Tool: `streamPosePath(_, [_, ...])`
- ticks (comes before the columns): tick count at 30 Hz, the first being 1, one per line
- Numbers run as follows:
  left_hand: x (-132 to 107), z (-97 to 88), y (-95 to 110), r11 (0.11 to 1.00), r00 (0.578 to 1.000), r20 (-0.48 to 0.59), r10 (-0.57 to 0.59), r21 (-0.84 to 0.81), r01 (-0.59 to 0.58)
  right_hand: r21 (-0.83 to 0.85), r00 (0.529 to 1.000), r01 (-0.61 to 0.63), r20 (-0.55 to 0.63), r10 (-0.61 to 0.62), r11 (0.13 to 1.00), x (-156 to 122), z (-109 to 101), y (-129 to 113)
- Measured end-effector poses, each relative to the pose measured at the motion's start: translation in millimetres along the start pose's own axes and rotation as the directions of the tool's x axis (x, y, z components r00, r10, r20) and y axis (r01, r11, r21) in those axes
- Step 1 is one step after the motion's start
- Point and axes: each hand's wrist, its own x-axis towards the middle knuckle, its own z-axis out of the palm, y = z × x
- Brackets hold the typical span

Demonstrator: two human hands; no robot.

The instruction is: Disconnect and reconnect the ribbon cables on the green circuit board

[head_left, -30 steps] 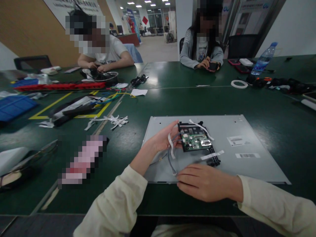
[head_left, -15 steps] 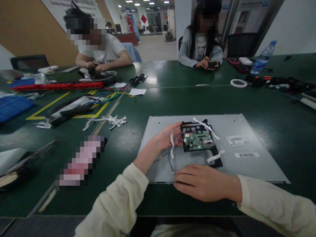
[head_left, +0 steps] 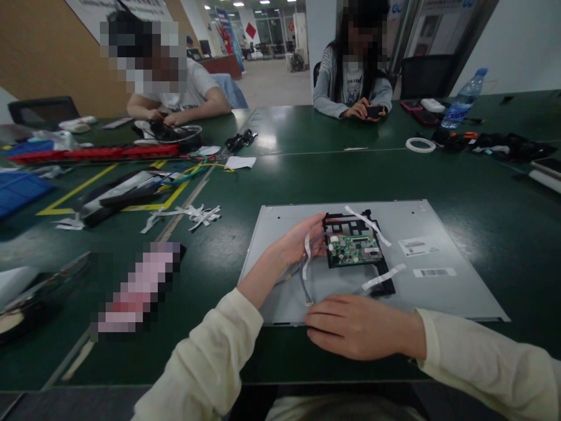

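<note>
A flat grey metal panel [head_left: 280,234] lies on the green table. Above it, my left hand [head_left: 300,240] holds a black plastic bracket [head_left: 385,285] by its left side, fingers partly hidden behind it. Fixed on the bracket is a green circuit board [head_left: 350,251]. Strips of white tape [head_left: 383,276] stick out from the bracket, and another hangs by my left fingers. A grey cable [head_left: 303,280] runs down from the board's left side to a small white plug. My right hand [head_left: 350,326], fingers together, is closed at that plug over the panel's front edge.
Left of the panel lie torn white tape strips [head_left: 204,216], a phone [head_left: 140,280] and a black part with wires [head_left: 118,196]. Farther back are a roll of white tape [head_left: 421,145] and a water bottle [head_left: 465,99]. Two people sit across the table.
The view has shifted slightly. The bracket stays in my left hand, tilted a little differently, and its lower right tape strip now stretches out straighter. My right hand stays by the plug.
</note>
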Motion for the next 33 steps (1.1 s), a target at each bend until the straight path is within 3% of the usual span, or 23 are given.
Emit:
streamPosePath(7, [4.7,-4.1,-2.5,0.999,1.0,-0.021,-0.019,0.026,0.02,-0.033,0.997,-0.017,-0.069,0.015,0.999,-1.7,0.3,-1.0])
streamPosePath(15, [4.9,-3.0,-2.3,0.998,0.991,-0.13,-0.029,0.043,0.035,-0.048,0.978,-0.125,-0.176,0.115,0.991,-6.2,-6.0,6.2])
streamPosePath(19, [5.8,-3.7,-1.1,0.999,0.994,-0.103,-0.03,0.027,0.033,-0.032,0.936,-0.296,-0.208,0.283,0.955,-17.0,-18.3,26.3])
streamPosePath(24, [5.3,-3.1,-0.3,0.999,0.992,-0.117,-0.042,0.014,0.044,-0.003,0.84,-0.519,-0.186,0.51,0.855,-33.0,-27.3,51.7])
streamPosePath(28, [3.6,-1.6,0.1,0.998,0.991,-0.125,-0.053,0.018,0.056,0.097,0.792,-0.583,-0.156,0.59,0.807,-39.6,-27.3,59.7])
streamPosePath(33, [2.5,-6.1,1.7,0.999,0.997,-0.058,-0.048,-0.016,0.047,0.15,0.786,-0.59,-0.121,0.607,0.794,-39.7,-24.1,60.7])
